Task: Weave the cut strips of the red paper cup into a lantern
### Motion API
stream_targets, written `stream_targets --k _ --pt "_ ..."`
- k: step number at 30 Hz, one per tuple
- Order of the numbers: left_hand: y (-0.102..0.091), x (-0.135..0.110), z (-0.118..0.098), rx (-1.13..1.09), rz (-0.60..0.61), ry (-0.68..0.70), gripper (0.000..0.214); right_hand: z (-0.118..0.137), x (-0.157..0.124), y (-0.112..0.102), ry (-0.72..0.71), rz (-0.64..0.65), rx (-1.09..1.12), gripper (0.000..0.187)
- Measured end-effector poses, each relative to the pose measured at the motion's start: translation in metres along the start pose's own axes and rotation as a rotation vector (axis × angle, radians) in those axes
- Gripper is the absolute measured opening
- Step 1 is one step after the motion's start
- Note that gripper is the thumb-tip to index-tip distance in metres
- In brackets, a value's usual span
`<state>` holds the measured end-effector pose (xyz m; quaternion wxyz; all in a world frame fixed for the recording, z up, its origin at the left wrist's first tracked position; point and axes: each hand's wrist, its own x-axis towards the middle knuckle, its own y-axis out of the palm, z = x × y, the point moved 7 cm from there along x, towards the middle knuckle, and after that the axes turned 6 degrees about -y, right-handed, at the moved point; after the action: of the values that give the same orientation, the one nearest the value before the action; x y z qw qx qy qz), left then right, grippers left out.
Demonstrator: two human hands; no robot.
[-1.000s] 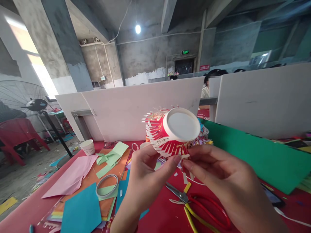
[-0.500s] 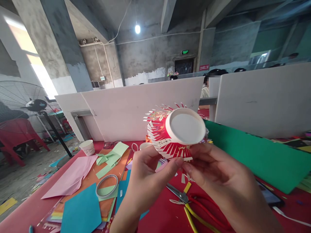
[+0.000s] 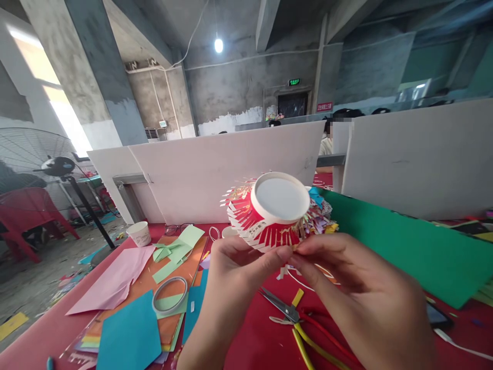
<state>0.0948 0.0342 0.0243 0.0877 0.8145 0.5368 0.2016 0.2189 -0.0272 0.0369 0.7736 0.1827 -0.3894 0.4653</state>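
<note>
A red and white paper cup (image 3: 262,226), its wall cut into many narrow strips that splay outward, is held up above the table with its round white base facing me. My left hand (image 3: 241,272) is closed on the strips at the lower left, thumb on top. At the lower right edge my right hand (image 3: 346,277) pinches a strip between thumb and fingertips, close to the left thumb. Below the hands lie scissors (image 3: 288,311) with red and yellow handles, blades partly spread.
Left on the red table (image 3: 250,339) are a white paper cup (image 3: 139,234), a tape roll (image 3: 169,296), blue paper (image 3: 129,331), pink paper (image 3: 110,282) and green paper (image 3: 187,241). A green board (image 3: 404,241) and a phone (image 3: 439,314) lie right. White partitions (image 3: 215,174) stand behind.
The cut cup has shifted left and tilted slightly, uncovering more of the colourful paper pile behind it. My right fingers have changed their hold along the strips' edge.
</note>
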Motion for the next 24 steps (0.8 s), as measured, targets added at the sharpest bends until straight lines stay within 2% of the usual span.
stream_targets --k 5,11,15,18,21,24 --pt "0.007 0.000 0.002 -0.028 0.012 0.016 0.012 0.006 -0.001 -0.006 -0.118 0.010 -0.163 0.014" --pt "0.016 -0.001 0.009 -0.149 0.008 -0.009 0.012 0.017 -0.003 -0.004 -0.302 0.096 -0.303 0.019" --pt "0.015 0.000 0.011 -0.202 -0.046 -0.014 0.010 0.020 -0.005 -0.005 -0.386 0.107 -0.358 0.021" --pt "0.018 -0.001 0.013 -0.242 -0.033 -0.007 0.013 0.021 -0.006 -0.004 -0.455 0.119 -0.376 0.024" --pt "0.020 -0.001 0.014 -0.266 -0.025 -0.010 0.017 0.021 -0.005 -0.004 -0.499 0.120 -0.397 0.025" --pt "0.020 -0.001 0.015 -0.266 -0.028 -0.002 0.016 0.021 -0.004 -0.005 -0.466 0.088 -0.369 0.020"
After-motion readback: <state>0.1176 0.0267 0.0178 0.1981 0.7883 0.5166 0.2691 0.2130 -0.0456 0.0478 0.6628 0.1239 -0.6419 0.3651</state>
